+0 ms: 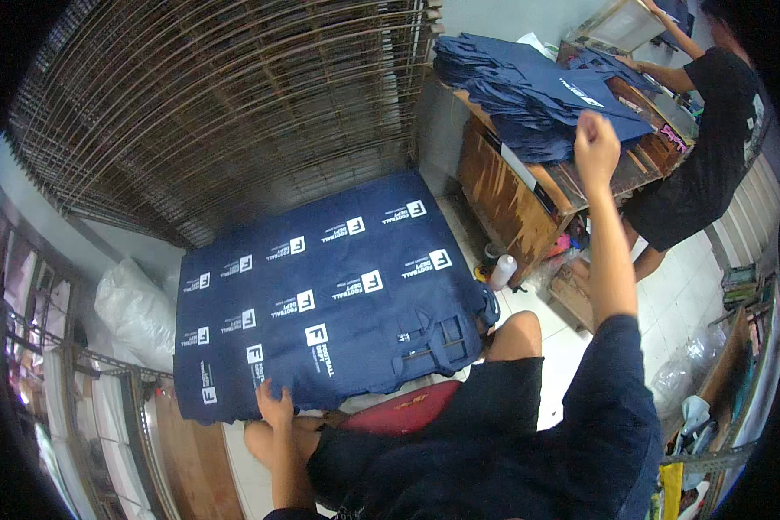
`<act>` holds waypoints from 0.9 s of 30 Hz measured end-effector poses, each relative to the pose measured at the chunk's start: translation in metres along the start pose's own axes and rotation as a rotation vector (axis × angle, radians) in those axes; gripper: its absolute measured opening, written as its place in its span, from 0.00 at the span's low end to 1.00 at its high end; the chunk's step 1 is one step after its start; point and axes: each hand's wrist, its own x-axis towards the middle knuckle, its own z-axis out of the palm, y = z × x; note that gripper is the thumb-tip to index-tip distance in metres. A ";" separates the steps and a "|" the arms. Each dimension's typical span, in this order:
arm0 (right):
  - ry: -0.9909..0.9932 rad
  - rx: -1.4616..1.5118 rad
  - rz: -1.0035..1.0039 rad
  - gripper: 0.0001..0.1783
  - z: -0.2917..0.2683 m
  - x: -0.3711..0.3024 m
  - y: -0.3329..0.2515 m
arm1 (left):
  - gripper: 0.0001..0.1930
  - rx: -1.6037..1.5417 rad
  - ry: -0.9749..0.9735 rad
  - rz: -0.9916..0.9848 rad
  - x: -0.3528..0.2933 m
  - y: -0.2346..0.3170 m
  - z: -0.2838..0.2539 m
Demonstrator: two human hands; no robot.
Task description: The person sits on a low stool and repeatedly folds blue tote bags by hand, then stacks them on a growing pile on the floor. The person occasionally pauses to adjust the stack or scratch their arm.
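Navy fabric pieces with white prints lie spread in overlapping rows before me, with cut-out handle shapes at their near right corner. On the near edge of this layer, beside one white print, my left hand rests with its fingers stretched apart. My right arm reaches far forward and right. At its end my right hand is closed, fingers curled, in front of a thick stack of navy fabric pieces on a worn wooden table. Whatever those fingers may hold is hidden.
A tall wire drying rack rises behind the fabric. Another person in black works at the table's far side. A white bottle stands on the floor by the table. Left lies a clear plastic bag; a red seat is beneath me.
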 end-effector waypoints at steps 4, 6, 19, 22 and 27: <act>-0.360 -0.359 -0.043 0.15 0.043 0.077 0.054 | 0.22 -0.089 -0.047 0.066 -0.019 -0.005 -0.001; -0.500 -0.416 -0.162 0.19 0.069 0.082 0.066 | 0.22 0.039 -0.138 0.056 -0.033 0.021 -0.009; -0.627 -0.169 -0.377 0.19 0.141 0.156 0.279 | 0.31 0.344 -0.527 0.537 -0.081 0.085 0.031; -0.651 -0.086 -0.336 0.14 0.123 0.181 0.288 | 0.33 0.401 -0.529 0.607 -0.075 0.085 0.044; -0.940 0.114 0.133 0.18 0.107 0.139 0.165 | 0.32 0.384 -0.509 0.534 -0.079 0.079 0.037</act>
